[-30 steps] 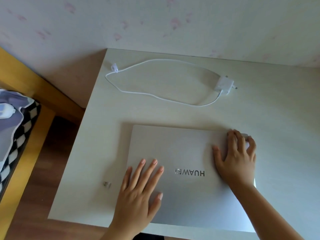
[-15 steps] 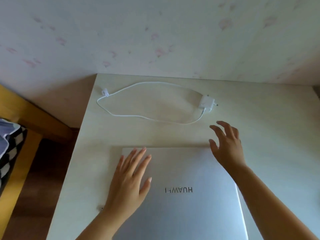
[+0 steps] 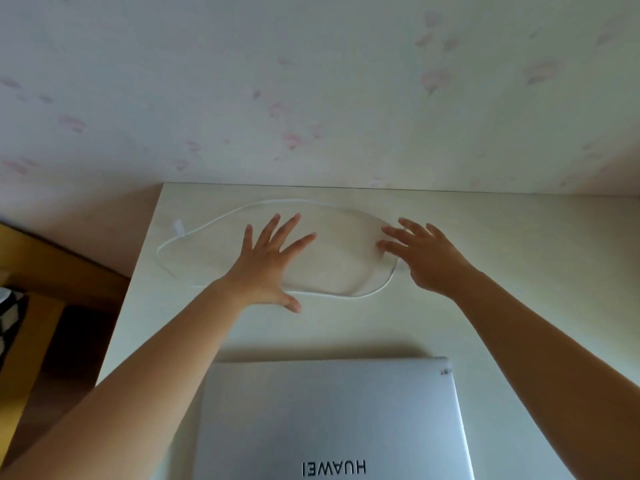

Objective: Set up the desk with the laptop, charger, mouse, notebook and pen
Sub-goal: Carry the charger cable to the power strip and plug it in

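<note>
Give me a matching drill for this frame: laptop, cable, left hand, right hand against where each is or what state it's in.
Things:
1. laptop
2. cable
3. left hand
4. right hand

Place or state:
A. fingers spread, over the middle of the white loop
B. shut, logo up, at the near edge of the desk
C. lying in a loop near the wall
D. fingers straight, at the right end of the loop

Pairs: 1-B, 2-C, 3-A, 4-D
</note>
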